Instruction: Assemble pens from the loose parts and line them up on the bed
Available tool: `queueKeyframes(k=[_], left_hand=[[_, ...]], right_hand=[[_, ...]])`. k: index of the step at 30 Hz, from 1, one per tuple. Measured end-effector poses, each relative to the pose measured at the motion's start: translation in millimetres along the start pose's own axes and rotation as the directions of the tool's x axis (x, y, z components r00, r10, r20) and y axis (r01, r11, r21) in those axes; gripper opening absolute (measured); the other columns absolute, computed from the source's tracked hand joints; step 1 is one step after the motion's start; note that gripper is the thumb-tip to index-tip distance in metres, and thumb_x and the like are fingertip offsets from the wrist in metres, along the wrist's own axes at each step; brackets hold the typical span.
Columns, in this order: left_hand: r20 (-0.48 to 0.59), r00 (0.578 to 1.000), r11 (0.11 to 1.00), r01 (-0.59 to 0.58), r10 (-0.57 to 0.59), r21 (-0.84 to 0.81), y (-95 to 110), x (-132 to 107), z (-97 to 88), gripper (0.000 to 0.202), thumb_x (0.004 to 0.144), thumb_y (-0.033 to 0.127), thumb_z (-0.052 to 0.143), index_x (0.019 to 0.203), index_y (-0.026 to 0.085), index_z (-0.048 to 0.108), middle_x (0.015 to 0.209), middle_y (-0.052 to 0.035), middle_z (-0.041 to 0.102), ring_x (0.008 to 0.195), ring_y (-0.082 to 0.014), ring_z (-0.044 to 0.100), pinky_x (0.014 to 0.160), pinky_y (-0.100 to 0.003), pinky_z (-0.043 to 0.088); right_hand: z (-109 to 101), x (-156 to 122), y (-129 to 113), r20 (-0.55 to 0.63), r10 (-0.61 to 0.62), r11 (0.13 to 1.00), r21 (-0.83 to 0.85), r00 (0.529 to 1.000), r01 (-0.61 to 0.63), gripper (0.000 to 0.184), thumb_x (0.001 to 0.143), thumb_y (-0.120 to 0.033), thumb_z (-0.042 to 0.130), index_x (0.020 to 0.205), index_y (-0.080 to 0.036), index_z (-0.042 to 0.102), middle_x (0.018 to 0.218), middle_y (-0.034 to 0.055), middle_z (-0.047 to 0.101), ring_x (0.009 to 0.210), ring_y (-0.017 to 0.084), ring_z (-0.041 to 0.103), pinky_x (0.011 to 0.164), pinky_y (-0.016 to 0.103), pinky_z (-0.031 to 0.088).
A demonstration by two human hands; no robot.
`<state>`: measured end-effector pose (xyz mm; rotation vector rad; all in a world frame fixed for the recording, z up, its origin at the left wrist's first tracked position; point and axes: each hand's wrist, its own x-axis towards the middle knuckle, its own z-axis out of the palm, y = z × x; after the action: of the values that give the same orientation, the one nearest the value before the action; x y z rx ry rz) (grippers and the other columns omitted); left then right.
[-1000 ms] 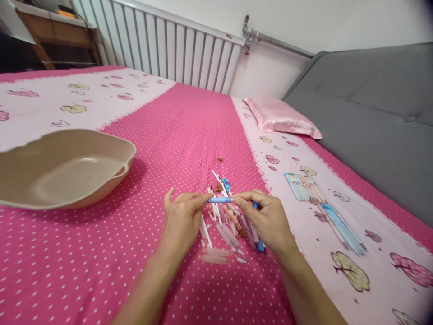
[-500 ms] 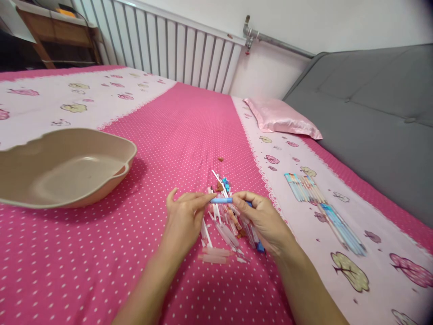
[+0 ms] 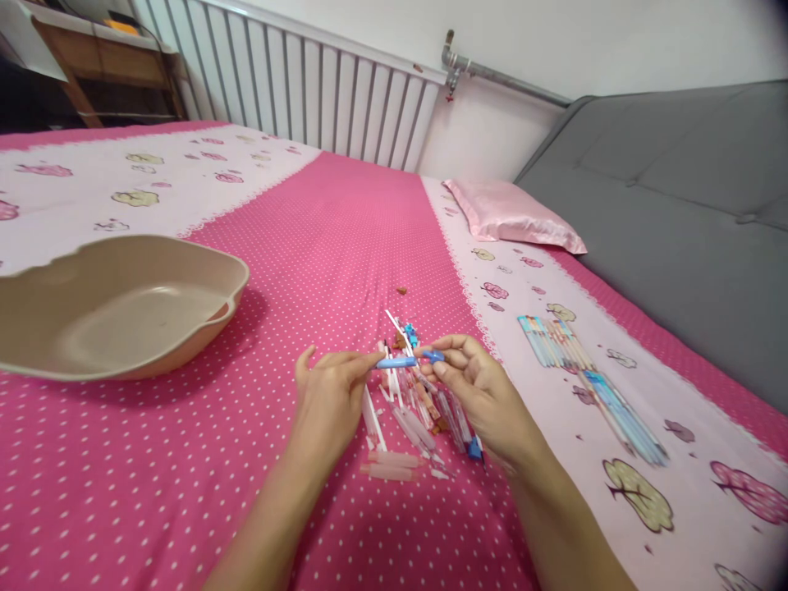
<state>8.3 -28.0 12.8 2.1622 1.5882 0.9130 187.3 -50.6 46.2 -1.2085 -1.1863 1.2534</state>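
My left hand [image 3: 332, 386] pinches one end of a short blue pen tube [image 3: 397, 362] between thumb and fingertips, its little finger raised. Facing it, my right hand [image 3: 471, 382] holds a small darker blue piece [image 3: 433, 356] in its fingertips; its exact kind is unclear. A narrow gap shows between tube and piece. Beneath both hands lies a loose pile of clear pen barrels [image 3: 414, 427], thin white sticks [image 3: 375, 425] and small brown bits. One blue piece [image 3: 474, 448] rests by the right wrist, and a brighter blue one [image 3: 410, 332] sits at the pile's far end.
On the left stands a beige basin [image 3: 153, 328]. Two bundles of pens, one farther [image 3: 554, 341] and one nearer [image 3: 625, 419], lie on the right of the pink bedspread [image 3: 295, 287]. Behind are a pink pillow [image 3: 514, 215], a grey headboard [image 3: 677, 164] and a radiator [image 3: 313, 90].
My right hand has drawn slightly away from the blue tube, and the small blue piece now shows in its fingers. My left hand has shifted a little left with the tube.
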Motion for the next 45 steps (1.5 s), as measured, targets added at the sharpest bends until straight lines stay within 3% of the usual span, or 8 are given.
queueKeyframes(k=[4,8,13,23,29,35,41,45], left_hand=[[-0.006,1.000,1.000,-0.002,0.002,0.005,-0.5,-0.1,0.2,0.033,0.086,0.015,0.046,0.104,0.029,0.070,0.096,-0.0041,0.073,0.091,-0.0215,0.065,0.104,-0.058,0.022],[-0.003,1.000,1.000,0.009,-0.009,0.010,-0.3,0.2,-0.1,0.033,0.086,0.014,0.046,0.103,0.029,0.070,0.095,-0.0039,0.073,0.090,-0.0213,0.065,0.104,-0.058,0.022],[0.003,1.000,1.000,0.013,-0.013,0.014,-0.4,0.7,0.0,0.033,0.086,0.014,0.047,0.104,0.029,0.070,0.095,-0.0036,0.073,0.091,-0.0211,0.064,0.104,-0.057,0.022],[0.038,0.997,0.998,-0.059,0.060,-0.006,-2.1,2.6,-2.4,0.033,0.086,0.012,0.046,0.102,0.027,0.070,0.090,-0.0028,0.072,0.086,-0.0185,0.064,0.104,-0.055,0.025],[0.062,0.986,0.987,-0.149,0.152,-0.054,0.2,1.0,-0.3,0.033,0.086,0.014,0.048,0.106,0.031,0.069,0.077,0.0003,0.068,0.074,-0.0155,0.061,0.101,-0.051,0.030],[-0.029,0.983,0.981,-0.181,0.180,-0.074,0.9,1.0,2.2,0.026,0.083,0.016,0.056,0.100,0.027,0.072,0.066,-0.0002,0.058,0.068,-0.0162,0.052,0.090,-0.043,0.041],[-0.027,0.991,0.991,-0.132,0.131,-0.035,0.0,0.3,0.4,0.029,0.085,0.015,0.053,0.102,0.030,0.072,0.068,0.0007,0.060,0.069,-0.0157,0.054,0.096,-0.047,0.037],[-0.049,0.993,0.994,-0.106,0.105,-0.001,-2.4,-0.2,-0.4,0.031,0.086,0.014,0.050,0.102,0.029,0.071,0.078,-0.0006,0.066,0.076,-0.0163,0.057,0.100,-0.050,0.033]], right_hand=[[-0.9,-0.2,1.1,0.021,-0.013,0.999,-0.040,1.000,0.014,0.020,0.080,-0.031,0.064,0.093,-0.020,0.055,0.086,0.0026,0.066,0.064,0.012,0.059,0.058,0.026,0.049],[-1.2,-2.0,-1.5,-0.017,-0.001,0.998,-0.055,1.000,0.000,0.022,0.077,-0.032,0.068,0.094,-0.018,0.061,0.084,0.0039,0.068,0.074,0.015,0.064,0.065,0.026,0.051],[-1.1,-2.9,-2.5,0.003,0.062,0.997,-0.040,0.998,-0.062,0.025,0.077,-0.034,0.069,0.094,-0.018,0.062,0.071,0.0018,0.067,0.068,0.016,0.064,0.059,0.025,0.049],[-3.8,1.6,-1.3,-0.041,-0.083,0.978,-0.194,0.996,0.074,0.019,0.074,-0.028,0.071,0.090,-0.017,0.071,0.088,0.0063,0.072,0.078,0.017,0.067,0.073,0.030,0.052],[-9.4,5.3,0.3,-0.155,-0.058,0.983,-0.181,0.986,0.030,0.029,0.070,-0.039,0.074,0.085,-0.015,0.070,0.071,0.0052,0.071,0.062,0.016,0.066,0.062,0.029,0.053],[-12.4,8.5,4.1,-0.138,-0.086,0.976,-0.208,0.987,0.056,0.036,0.072,-0.050,0.069,0.069,-0.015,0.062,0.059,0.0032,0.065,0.052,0.013,0.061,0.052,0.025,0.049],[-9.1,7.8,-2.2,-0.120,-0.004,0.993,-0.118,0.993,-0.010,0.034,0.069,-0.045,0.073,0.079,-0.015,0.062,0.067,0.0032,0.067,0.059,0.014,0.063,0.057,0.026,0.051],[-7.2,10.7,-0.4,-0.199,0.015,0.999,0.036,0.980,-0.008,0.032,0.064,-0.038,0.078,0.083,-0.017,0.063,0.073,0.0006,0.065,0.066,0.012,0.061,0.063,0.023,0.051]])
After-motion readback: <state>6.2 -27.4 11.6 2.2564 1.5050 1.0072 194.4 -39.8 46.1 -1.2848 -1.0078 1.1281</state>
